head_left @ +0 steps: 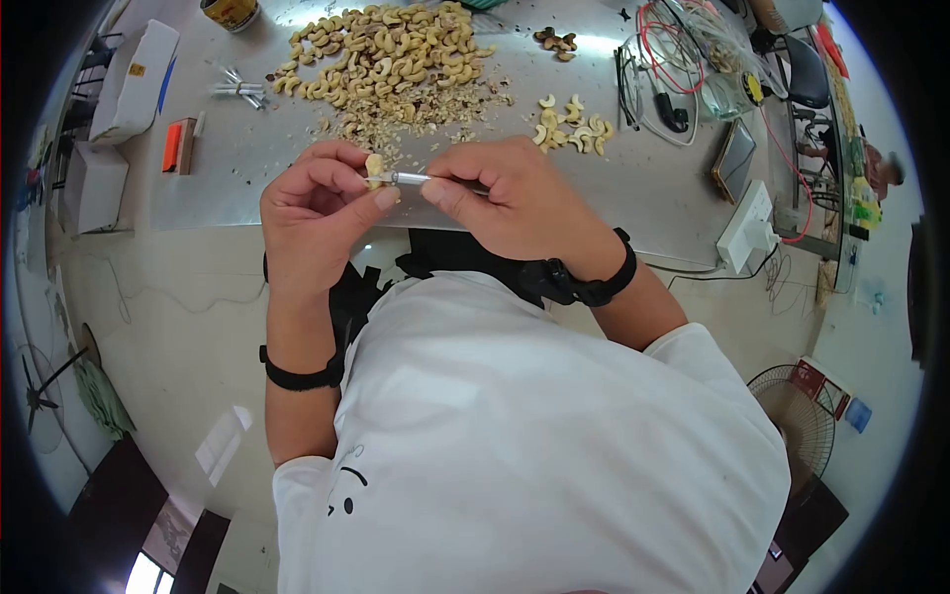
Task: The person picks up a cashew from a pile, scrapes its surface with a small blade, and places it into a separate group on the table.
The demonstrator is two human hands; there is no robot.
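- Left hand (317, 213): thumb and fingers pinched nearly closed on one cashew (374, 165), held upright just above the table (218, 198), by its near edge.
- Right hand (500, 193): curled closed around a slim silver tool (408, 179), thin tip at the nut; exact contact too small to tell.
- Slip risk: the tip pointed toward the left thumb and fingers, so a skid off the curved nut could have nicked skin.
- Break risk: too much push or twist could have split the nut, brittle by the look of the bits around.
- Drop risk: small grip area near the near edge; a loosened pinch could have sent the nut to the floor.
- Mix-up risk: cashew pile (391, 49) ran into the crumbs (396, 114) at its near side; a sleeve-free wrist brushing them could have scattered both.
- Materials: table brushed metal, glossy with glare; tool smooth, straight, shiny.
- Nuts: curved, matte, tan with brown skin patches in the pile; pale cashews (584, 134) cleaner, right of it; dark cashews (556, 43) in a small cluster toward the far edge.
- Crumbs: flaky, irregular, dry-looking.
- Far right: soft, looped cables (668, 59); flat, rigid phone (734, 160) near the right edge.
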